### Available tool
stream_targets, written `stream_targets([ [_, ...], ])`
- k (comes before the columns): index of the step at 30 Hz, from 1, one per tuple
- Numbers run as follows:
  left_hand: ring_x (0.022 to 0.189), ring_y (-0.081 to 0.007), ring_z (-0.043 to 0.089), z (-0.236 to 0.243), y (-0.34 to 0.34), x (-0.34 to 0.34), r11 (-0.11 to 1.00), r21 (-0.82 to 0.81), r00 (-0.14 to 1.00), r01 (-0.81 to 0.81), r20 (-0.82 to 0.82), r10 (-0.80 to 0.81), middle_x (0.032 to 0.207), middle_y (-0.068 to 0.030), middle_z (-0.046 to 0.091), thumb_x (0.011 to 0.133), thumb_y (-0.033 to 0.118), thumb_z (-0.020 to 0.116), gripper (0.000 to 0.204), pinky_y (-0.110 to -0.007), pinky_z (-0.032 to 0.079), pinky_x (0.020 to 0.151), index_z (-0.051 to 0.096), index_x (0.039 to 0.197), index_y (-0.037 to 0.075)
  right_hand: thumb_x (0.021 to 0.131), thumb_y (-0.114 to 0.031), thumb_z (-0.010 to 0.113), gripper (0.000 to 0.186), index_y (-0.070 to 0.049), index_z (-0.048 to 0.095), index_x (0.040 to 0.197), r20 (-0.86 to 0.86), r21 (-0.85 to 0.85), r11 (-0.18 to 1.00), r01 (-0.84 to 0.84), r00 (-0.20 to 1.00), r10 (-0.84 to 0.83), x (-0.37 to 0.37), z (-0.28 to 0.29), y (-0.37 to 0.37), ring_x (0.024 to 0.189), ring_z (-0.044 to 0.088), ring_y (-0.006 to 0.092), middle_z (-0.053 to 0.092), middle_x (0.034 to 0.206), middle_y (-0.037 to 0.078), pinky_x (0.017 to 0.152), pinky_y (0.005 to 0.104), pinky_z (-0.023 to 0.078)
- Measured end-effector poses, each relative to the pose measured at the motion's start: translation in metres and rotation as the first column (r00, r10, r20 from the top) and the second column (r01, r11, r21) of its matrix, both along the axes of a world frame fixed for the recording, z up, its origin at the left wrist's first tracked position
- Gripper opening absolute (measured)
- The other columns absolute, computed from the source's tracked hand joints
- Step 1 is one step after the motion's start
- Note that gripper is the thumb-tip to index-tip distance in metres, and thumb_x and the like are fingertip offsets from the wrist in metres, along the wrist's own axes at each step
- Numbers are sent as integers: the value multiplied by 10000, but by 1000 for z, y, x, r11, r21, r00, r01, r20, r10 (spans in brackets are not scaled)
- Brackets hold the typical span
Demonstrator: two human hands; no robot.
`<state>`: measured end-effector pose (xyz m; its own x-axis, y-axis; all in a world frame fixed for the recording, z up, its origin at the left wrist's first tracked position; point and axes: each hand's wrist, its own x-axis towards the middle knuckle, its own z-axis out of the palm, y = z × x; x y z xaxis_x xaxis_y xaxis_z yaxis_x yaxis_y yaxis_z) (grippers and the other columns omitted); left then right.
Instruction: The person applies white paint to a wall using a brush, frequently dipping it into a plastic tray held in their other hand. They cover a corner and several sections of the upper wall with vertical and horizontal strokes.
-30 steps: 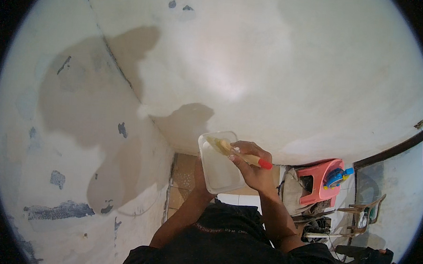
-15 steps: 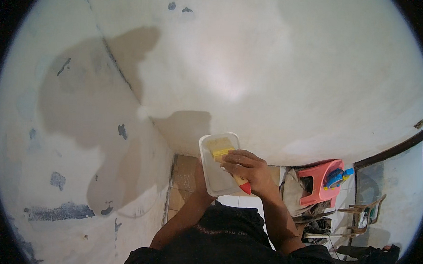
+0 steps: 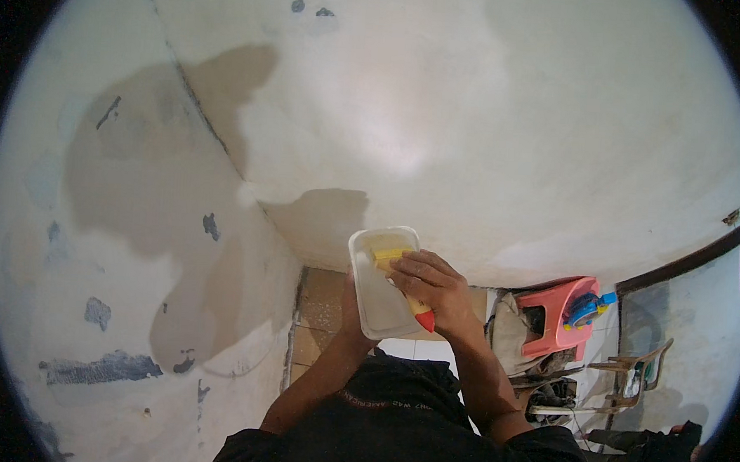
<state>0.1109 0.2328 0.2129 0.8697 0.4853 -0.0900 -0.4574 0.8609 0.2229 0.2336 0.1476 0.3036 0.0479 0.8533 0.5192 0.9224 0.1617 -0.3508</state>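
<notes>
My left hand [image 3: 352, 317] holds a white rectangular plastic tub [image 3: 373, 318] from its left side and underneath; most of its fingers are hidden behind the tub. Pale paint or a similar whitish coating shows inside. My right hand [image 3: 431, 285] is closed around a paintbrush [image 3: 420, 310] with a pale handle and a red end. The brush's yellow band [image 3: 388, 257] is over the upper part of the tub, its bristles barely distinguishable from the pale contents. Both hands are in front of my body, near the wall corner.
Off-white walls meet at a cracked corner [image 3: 196, 99]; grey patches [image 3: 104, 370] mark the left wall [image 3: 243, 291]. On the right floor stand a pink plastic stool [image 3: 554, 317] with a blue object [image 3: 588, 308], a cloth sack [image 3: 510, 340] and a wooden chair [image 3: 628, 378]. Another person's legs [image 3: 637, 449] show lower right.
My right hand has tilted the brush within the tub, and its bristles show less than before. The tub stays in my left hand, slightly higher in view.
</notes>
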Motion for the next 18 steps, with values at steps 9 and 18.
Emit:
stream_targets([
  [9, 1188, -257, 564, -3, -3, -3, 997, -68, 999, 29, -39, -32, 1304, -126, 534, 999, 589, 298, 665, -430, 499, 1003, 400, 1418, 83, 731, -119, 739, 268, -96, 729, 998, -49, 53, 998, 42, 998, -39, -4, 2, 2, 1092, 656, 298, 702, 1133, 84, 980, 444, 502],
  [18, 1176, -242, 570, -6, -5, -5, 999, -40, 999, 1, -36, -2, 1304, -124, 538, 983, 637, 312, 719, -421, 502, 992, 385, 1435, 82, 748, -123, 732, 250, -101, 731, 996, -14, 37, 996, 78, 997, -78, -6, 3, -3, 1093, 655, 292, 702, 1135, 82, 991, 444, 496],
])
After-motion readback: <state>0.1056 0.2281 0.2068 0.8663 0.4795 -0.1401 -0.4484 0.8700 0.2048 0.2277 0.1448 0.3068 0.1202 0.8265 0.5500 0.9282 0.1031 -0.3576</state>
